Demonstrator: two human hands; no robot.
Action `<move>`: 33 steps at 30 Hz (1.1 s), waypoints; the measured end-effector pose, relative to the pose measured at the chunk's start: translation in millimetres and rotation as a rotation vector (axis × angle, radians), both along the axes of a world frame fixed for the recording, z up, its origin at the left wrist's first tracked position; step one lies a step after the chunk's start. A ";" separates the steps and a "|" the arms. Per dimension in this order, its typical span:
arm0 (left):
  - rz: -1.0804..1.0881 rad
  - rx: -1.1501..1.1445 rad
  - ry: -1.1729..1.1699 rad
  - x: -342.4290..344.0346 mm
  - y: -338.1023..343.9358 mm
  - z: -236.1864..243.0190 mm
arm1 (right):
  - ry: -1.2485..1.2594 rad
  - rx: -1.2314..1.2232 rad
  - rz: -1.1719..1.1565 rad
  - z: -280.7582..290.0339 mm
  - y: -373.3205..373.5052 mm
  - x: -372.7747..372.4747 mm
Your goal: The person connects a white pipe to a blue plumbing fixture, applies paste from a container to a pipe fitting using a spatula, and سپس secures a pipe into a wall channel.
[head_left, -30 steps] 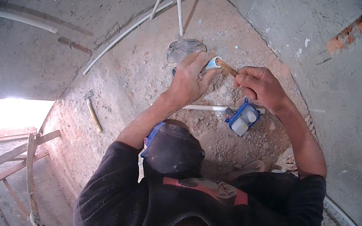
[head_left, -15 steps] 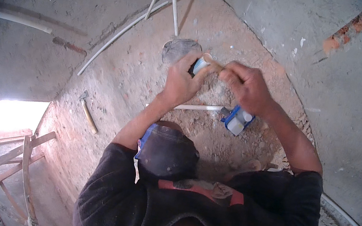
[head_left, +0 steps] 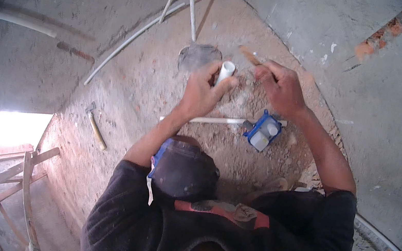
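My left hand (head_left: 203,90) is closed round a short white tube (head_left: 227,69), whose round open end points up. My right hand (head_left: 282,90) grips a thin brown stick-like piece (head_left: 250,55), slightly blurred, its free end pointing up and left, apart from the tube. Beneath my right forearm, on the dirt floor, lies a blue-rimmed box (head_left: 264,131) with white parts inside. A white pipe (head_left: 220,120) lies on the ground up to the box's left side, by a small dark piece. A round grey patch (head_left: 199,58) lies just beyond my left hand.
A hammer (head_left: 95,126) lies on the floor to the left. Long white pipes (head_left: 135,42) run along the far left wall, and others lean up from the floor (head_left: 192,4). A wooden frame (head_left: 28,188) stands lower left. Grey walls meet at the far corner.
My right hand has drawn the brown stick away from the tube's mouth, up and to the right. The tube in my left hand has turned so that its open end faces up.
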State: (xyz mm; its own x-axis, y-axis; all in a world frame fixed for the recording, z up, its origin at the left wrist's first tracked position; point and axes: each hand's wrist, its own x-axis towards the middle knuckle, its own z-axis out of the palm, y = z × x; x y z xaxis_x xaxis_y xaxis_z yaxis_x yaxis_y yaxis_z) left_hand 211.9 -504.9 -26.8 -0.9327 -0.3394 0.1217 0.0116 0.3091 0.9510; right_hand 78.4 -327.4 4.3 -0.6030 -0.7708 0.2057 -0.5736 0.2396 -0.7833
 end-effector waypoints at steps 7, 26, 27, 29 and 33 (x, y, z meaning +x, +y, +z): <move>-0.039 0.310 0.049 -5.4 2.3 -3.7 | 0.156 0.187 -0.043 -46.1 12.0 -41.6; -0.017 0.443 0.051 -8.0 -6.1 -14.0 | 0.092 0.995 -0.115 -241.5 122.4 -76.2; -0.006 0.432 0.043 -8.4 -6.8 -15.1 | 0.070 0.990 -0.141 -237.7 125.7 -72.9; 0.028 0.411 0.012 -4.5 -9.7 -18.6 | 0.162 0.916 -0.287 -226.6 127.6 -55.8; 0.058 0.450 -0.094 6.3 -13.5 -45.1 | 0.038 1.013 -0.315 -223.3 144.7 -47.8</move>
